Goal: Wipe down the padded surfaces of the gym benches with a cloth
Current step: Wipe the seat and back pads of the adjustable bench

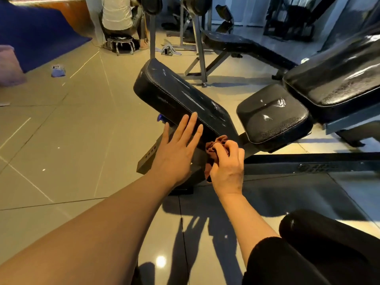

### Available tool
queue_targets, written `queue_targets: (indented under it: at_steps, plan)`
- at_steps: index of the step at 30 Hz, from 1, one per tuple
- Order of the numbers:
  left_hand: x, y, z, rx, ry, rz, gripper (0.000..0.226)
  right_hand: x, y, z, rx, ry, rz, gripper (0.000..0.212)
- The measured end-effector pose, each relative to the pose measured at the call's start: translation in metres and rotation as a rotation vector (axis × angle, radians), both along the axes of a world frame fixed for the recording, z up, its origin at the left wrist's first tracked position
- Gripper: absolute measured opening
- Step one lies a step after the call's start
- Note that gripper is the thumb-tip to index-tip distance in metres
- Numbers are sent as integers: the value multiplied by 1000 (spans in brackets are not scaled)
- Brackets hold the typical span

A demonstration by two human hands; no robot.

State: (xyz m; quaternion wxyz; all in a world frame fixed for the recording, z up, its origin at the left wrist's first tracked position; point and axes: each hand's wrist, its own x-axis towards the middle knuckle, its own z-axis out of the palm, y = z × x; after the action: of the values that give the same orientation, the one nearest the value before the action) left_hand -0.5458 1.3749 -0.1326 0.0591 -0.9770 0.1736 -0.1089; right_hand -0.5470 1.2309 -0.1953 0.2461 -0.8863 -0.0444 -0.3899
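A long black padded bench back (178, 93) slants away from me in the middle of the head view, its surface streaked. My left hand (176, 150) has straight, spread fingers whose tips lie against the near edge of this pad. My right hand (227, 165) grips a bunched reddish-brown cloth (216, 146) and holds it against the pad's near lower corner. A square black seat pad (271, 118) sits just right of it, and a larger black pad (337, 79) lies beyond at the right.
Another black bench (236, 41) on a metal frame stands behind. A person sits on a stool (121, 41) at the back. A blue rag (58, 70) lies on the tiled floor at left. A black roller pad (320, 233) is at lower right.
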Motion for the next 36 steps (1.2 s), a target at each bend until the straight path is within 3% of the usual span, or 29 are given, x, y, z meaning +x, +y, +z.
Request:
queue_targets:
  at_steps: [3, 7, 10, 13, 15, 18, 22, 25, 27, 30, 33, 36]
  plan:
    - [0, 0, 0, 12, -2, 2, 94, -7, 5, -2, 156, 39, -20, 34]
    - [1, -1, 0, -10, 0, -11, 91, 2, 12, 21, -14, -41, 38, 28]
    - [1, -1, -1, -9, 19, 3, 94, 1, -2, 8, -127, 63, -1, 30]
    - [1, -2, -1, -13, 32, 11, 94, -12, -12, -11, 46, 283, -114, 32]
    - [1, -4, 0, -21, 35, 16, 93, -15, -5, -8, 113, 219, -96, 30]
    - [4, -5, -4, -23, 9, 10, 97, -4, 7, 12, 6, -29, 38, 24]
    - [4, -6, -10, -40, 1, 17, 96, 6, -6, 7, -68, 71, -21, 25]
    - [3, -7, -9, -43, 11, 29, 95, -3, -8, -4, 93, 147, -91, 22]
    - [4, -6, -7, -45, 14, 29, 94, -2, 0, 3, 147, 71, -72, 22]
    - [4, -5, -7, -42, 0, 13, 97, 7, 9, 25, 61, -14, -51, 23]
    - [4, -5, -8, -46, 3, 12, 99, 11, -1, 23, -5, 100, -142, 19]
    - [3, -7, -9, -37, 6, 27, 97, 2, -12, 10, 121, 185, -239, 16]
